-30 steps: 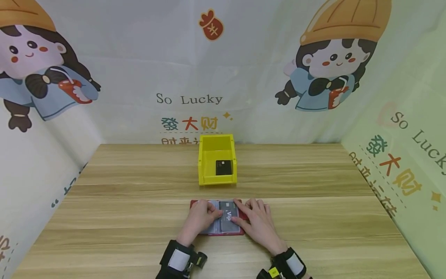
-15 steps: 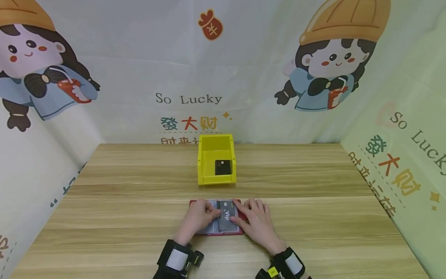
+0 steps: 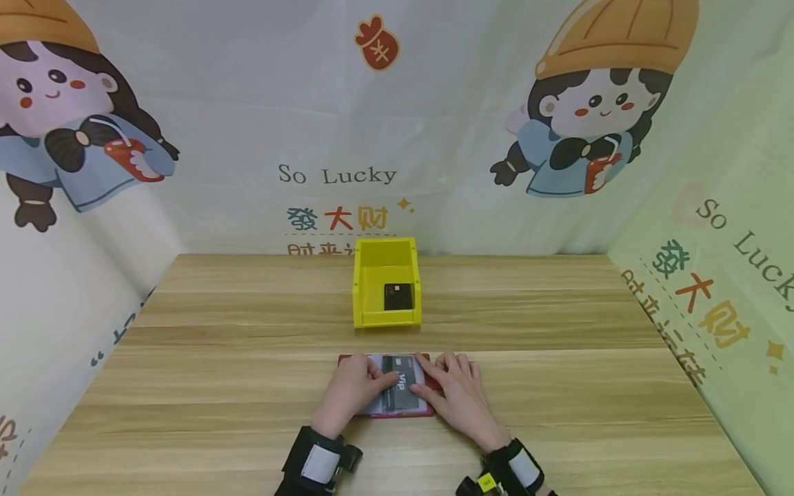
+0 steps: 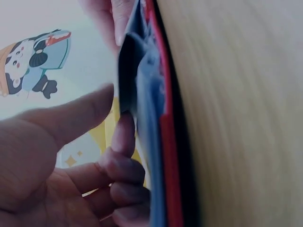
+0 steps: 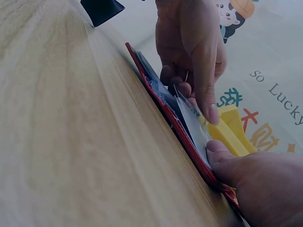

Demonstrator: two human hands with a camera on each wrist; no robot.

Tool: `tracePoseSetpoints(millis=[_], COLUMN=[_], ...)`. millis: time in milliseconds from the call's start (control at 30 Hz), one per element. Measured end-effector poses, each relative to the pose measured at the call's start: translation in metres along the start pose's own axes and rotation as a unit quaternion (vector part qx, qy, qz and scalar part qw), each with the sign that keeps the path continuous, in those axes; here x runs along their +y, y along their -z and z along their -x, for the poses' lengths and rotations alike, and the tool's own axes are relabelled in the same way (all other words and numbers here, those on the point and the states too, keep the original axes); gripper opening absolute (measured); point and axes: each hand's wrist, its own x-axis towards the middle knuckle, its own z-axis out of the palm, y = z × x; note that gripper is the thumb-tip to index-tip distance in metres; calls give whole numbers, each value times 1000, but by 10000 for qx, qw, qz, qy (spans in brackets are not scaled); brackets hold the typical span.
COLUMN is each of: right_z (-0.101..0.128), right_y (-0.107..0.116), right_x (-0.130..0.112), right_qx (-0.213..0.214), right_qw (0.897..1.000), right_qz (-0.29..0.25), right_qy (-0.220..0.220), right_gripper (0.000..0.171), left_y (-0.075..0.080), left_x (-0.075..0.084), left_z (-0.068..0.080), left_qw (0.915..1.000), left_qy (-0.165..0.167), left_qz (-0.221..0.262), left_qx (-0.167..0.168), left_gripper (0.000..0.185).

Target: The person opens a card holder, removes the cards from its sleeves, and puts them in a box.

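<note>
A red card holder (image 3: pixel 431 382) with clear plastic sleeves lies spread on the table in the head view. On its right half is a grey card marked VIP (image 3: pixel 400 401), partly out of its sleeve. My left hand (image 3: pixel 353 389) pinches the card's left edge between thumb and index finger. In the left wrist view that card (image 4: pixel 127 78) stands tilted up from the sleeves. My right hand (image 3: pixel 462 399) rests on the holder's right side, fingers fairly straight, with the right thumb (image 5: pixel 220 151) pressing near the card in the right wrist view.
Just beyond the holder stands a yellow bin (image 3: pixel 387 321) with a black card (image 3: pixel 398 297) lying inside. The wooden table (image 3: pixel 558 386) meets printed cloth walls (image 3: pixel 446 138) at the back and sides.
The grey card has slid a little to the left across the holder, pinched by my left hand. The right hand and the holder stay nearly where they were.
</note>
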Motion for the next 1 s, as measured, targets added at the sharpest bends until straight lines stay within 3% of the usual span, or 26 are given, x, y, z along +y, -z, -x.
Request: tracePoseSetpoints(millis=[167,500,1000], right_z=[0,1,2], right_y=[-1,-1,0], right_x=[1,1,0], right_qx=[-5,33,125], right_qw=[10000,10000,9998], right_qz=[59,52,63], right_qy=[12,42,137], right_gripper=[57,56,55], left_y=[-2,3,15], left_x=[1,-3,-9], left_z=[0,1,2], left_qw=[9999,9990,9999], left_qy=[121,-187,64], left_qz=[-58,-263,-19], left_qx=[35,313,153], left_gripper=[31,28,26])
